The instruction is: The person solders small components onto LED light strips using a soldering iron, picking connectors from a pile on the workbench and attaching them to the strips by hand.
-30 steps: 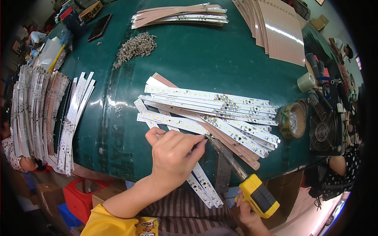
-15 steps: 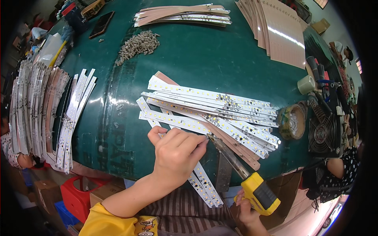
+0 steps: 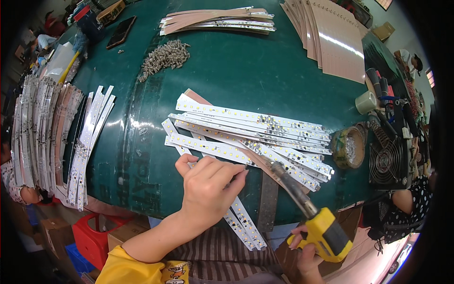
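Note:
My left hand point(image 3: 208, 187) presses down on a white LED strip point(image 3: 239, 220) that runs over the near edge of the green table point(image 3: 236, 71). The fingertips sit close to the tip of a yellow electric screwdriver point(image 3: 321, 229), which my right hand point(image 3: 305, 255) grips by the handle at the lower right. The driver's dark shaft slants up-left to the strip. Just beyond lies a fanned pile of several white LED strips point(image 3: 255, 132) with small yellow chips.
A heap of small metal screws point(image 3: 165, 57) lies further back. Stacks of strips point(image 3: 42, 132) line the left edge, and tan and white strips point(image 3: 217, 19) the far side. Tan panels point(image 3: 331, 38), a tape roll point(image 3: 366, 102), a round dish point(image 3: 347, 146) and a fan point(image 3: 385, 161) stand at the right.
My left hand has shifted slightly along the strip; the screwdriver stays at almost the same spot.

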`<state>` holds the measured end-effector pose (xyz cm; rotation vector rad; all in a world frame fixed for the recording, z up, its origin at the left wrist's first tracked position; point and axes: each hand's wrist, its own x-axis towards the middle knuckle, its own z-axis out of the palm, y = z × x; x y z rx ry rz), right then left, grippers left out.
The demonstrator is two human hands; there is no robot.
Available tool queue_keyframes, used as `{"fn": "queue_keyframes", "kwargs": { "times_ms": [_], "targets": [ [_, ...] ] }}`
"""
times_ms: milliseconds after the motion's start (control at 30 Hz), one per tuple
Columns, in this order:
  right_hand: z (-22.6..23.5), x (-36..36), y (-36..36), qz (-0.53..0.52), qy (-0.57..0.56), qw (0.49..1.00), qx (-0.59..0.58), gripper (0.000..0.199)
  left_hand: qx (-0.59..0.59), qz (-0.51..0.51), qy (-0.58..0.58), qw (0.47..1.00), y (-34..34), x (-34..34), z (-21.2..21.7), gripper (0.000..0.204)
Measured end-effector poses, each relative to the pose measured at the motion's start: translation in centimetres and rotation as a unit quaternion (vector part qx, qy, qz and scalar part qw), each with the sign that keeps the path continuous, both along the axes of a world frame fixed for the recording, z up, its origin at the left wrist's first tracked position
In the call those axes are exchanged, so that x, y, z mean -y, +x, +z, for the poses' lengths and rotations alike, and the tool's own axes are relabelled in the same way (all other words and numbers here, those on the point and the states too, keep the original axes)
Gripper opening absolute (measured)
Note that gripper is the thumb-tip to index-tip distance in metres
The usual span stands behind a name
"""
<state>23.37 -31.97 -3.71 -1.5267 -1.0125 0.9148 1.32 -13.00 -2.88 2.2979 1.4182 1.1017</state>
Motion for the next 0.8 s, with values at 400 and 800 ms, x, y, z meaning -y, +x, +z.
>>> {"fn": "queue_keyframes", "kwargs": {
  "times_ms": [400, 800],
  "targets": [
    [-2.2, 1.1, 0.3, 0.006, -0.015, 1.0, -0.02, 0.051, 0.011, -0.004, -0.01, 1.0, -0.1, 0.1, 0.0, 0.014],
    [0.6, -0.5, -0.3, 0.004, 0.023, 0.998, -0.061, 0.057, 0.01, -0.01, -0.019, 1.0, -0.2, 0.1, 0.0, 0.014]
  ]
}}
